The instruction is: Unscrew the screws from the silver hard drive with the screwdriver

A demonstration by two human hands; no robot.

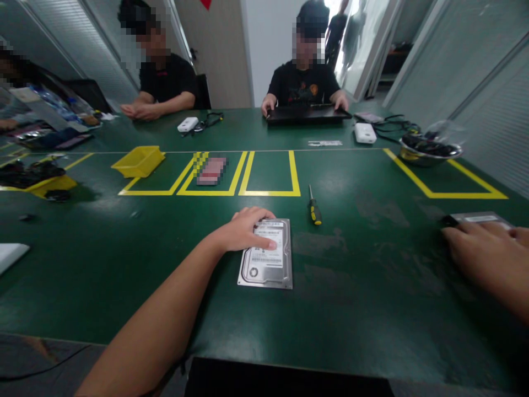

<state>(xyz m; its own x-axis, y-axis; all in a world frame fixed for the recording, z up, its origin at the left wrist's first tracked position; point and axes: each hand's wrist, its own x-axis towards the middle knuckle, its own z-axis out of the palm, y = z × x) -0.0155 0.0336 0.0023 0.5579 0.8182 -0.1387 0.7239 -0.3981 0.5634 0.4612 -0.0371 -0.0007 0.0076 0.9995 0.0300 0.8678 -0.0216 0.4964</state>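
Observation:
A silver hard drive (pixel 268 270) with a white label lies flat on the green table (pixel 351 309), in front of me. My left hand (pixel 250 229) is closed on its far part, the thumb across the label and the fingers over the far left edge. At the right edge, my right hand (pixel 487 253) rests on a second flat silver device (pixel 481 217), its fingers wrapped over it and hiding much of it. Between the two hands, nearer the left one, lies a screwdriver (pixel 314 209) with a black and yellow handle, its tip pointing away.
Yellow tape frames (pixel 270 193) mark the table, one around a pink object (pixel 212 171). A yellow bin (pixel 139 161) stands left, a metal bowl of cables (pixel 430 151) right. Across the table, one person holds a black panel (pixel 308 114); another (pixel 165 77) sits left.

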